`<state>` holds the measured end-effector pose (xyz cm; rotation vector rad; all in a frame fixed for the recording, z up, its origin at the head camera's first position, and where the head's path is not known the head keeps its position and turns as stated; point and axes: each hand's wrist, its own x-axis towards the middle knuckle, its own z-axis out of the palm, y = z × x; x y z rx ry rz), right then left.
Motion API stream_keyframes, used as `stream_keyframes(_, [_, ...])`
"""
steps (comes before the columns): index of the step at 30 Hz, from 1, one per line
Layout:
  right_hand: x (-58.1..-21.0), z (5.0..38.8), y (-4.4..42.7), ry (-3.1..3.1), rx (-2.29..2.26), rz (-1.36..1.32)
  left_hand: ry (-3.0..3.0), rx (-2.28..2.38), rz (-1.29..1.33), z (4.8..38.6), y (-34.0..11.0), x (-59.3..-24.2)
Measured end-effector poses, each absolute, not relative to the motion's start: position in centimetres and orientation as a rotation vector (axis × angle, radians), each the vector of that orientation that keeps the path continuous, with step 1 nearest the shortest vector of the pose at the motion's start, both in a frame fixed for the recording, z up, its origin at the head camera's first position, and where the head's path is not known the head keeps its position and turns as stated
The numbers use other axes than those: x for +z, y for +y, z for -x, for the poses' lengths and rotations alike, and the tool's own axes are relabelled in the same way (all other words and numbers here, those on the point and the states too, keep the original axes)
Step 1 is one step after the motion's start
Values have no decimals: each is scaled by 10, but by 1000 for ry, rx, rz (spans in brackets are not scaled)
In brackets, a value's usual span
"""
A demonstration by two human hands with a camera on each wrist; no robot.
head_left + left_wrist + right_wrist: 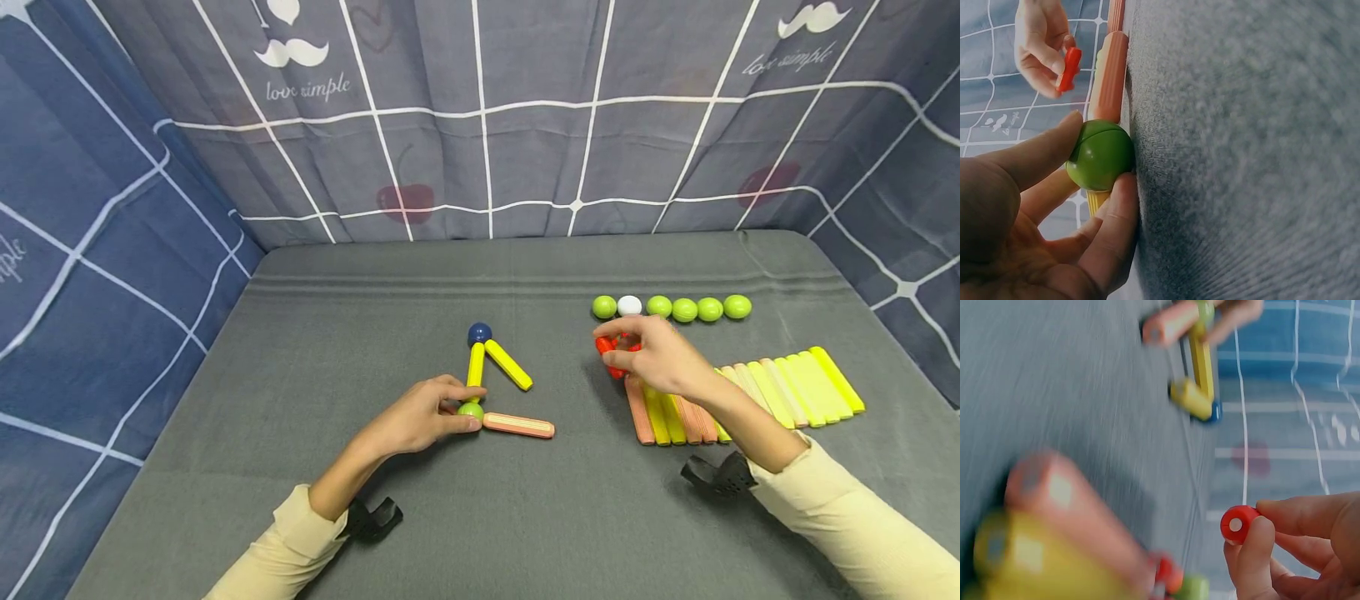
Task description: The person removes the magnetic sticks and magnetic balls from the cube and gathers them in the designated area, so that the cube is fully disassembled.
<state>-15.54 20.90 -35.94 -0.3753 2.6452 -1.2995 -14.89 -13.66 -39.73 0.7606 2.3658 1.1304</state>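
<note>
My left hand pinches a green ball between thumb and fingers, low at the grey cloth. From this ball a salmon-pink stick runs right and a yellow stick runs back to a dark blue ball. A second yellow stick slants from the blue ball toward the front right. My right hand pinches a short red rod with a round pale spot on its end. Other red pieces lie beneath that hand, partly hidden by it in the head view.
Behind the right hand stands a row of several green balls with one white ball. Yellow and pink sticks lie side by side under the right forearm. Blue-grey patterned cloth hangs behind and at both sides of the grey surface.
</note>
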Motion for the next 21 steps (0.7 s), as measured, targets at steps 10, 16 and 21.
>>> stream_keyframes(10, [-365, 170, 283, 2697, -1277, 81, 2370, 1122, -762, 150, -136, -398])
stream_keyframes(16, [-375, 175, 302, 2715, -1187, -8, 2364, 1125, -754, 150, -135, -398])
stream_keyframes(21, [-381, 179, 307, 2697, -1180, 14, 2359, 1132, -746, 150, -136, -398])
